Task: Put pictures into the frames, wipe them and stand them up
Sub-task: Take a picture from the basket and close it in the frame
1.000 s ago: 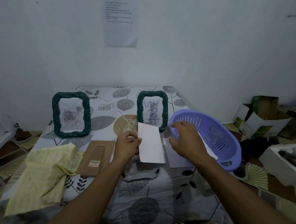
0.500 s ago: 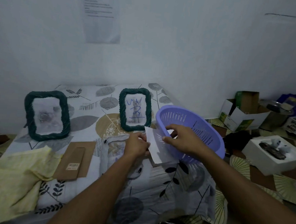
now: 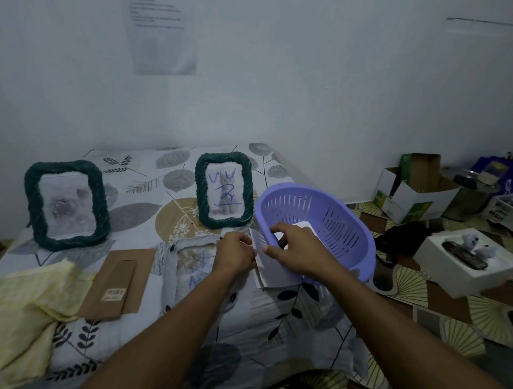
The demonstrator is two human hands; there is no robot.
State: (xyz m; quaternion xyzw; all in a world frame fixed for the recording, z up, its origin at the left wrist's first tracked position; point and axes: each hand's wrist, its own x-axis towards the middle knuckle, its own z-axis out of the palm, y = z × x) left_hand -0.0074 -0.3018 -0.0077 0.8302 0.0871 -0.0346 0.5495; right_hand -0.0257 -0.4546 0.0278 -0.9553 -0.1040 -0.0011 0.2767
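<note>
Two green braided frames stand upright with pictures in them, one at the left point(image 3: 66, 205) and one at the middle back point(image 3: 223, 189). A pale frame point(image 3: 188, 265) lies flat just left of my hands. My left hand point(image 3: 236, 253) pinches the edge of a white picture sheet point(image 3: 274, 273) lying under the near rim of a purple basket point(image 3: 332, 227). My right hand point(image 3: 294, 248) grips that rim, fingers curled inside. Another white sheet point(image 3: 306, 228) shows inside the basket.
A brown backing board point(image 3: 118, 282) and a crumpled yellow cloth point(image 3: 13, 308) lie at the front left of the leaf-patterned table point(image 3: 146, 186). The wall is close behind. Open cardboard boxes point(image 3: 413, 193) and a white box point(image 3: 469, 264) sit on the floor at the right.
The white sheet in my left hand went from raised over the table down to lying beneath the basket rim. The basket shifted nearer over the sheets. My view turned slightly right.
</note>
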